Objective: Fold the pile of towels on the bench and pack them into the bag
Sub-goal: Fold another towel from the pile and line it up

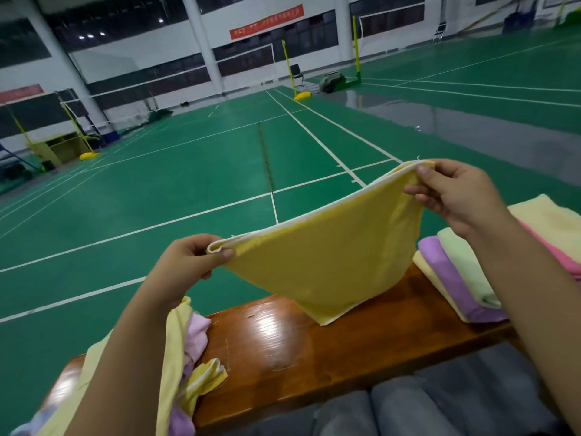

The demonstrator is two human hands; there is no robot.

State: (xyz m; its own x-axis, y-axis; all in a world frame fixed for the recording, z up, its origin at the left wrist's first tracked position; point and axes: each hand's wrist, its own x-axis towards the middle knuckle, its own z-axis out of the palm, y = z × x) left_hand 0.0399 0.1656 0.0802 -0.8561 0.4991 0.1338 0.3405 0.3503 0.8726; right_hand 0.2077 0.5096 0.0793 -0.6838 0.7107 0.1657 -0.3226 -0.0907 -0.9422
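Firstly, bench (pixel 283 344): glossy wood, running left to right, bearing all cloth. Yellow towel (pixel 330 259): doubled, held up by its top edge, lowest corner touching the bench. Unfolded pile (pixel 185 347): yellow and pink cloth, at the left end. Folded stack (pixel 462 278): purple, green and pink layers, at the right end. Left hand (pixel 188 265): thumb and fingers pinched the near top corner. Right hand (pixel 452 196): pinched the far corner likewise. Bag: not visible. Risk, as judged: the paired edges could slip apart in a loose pinch, skewing the fold.
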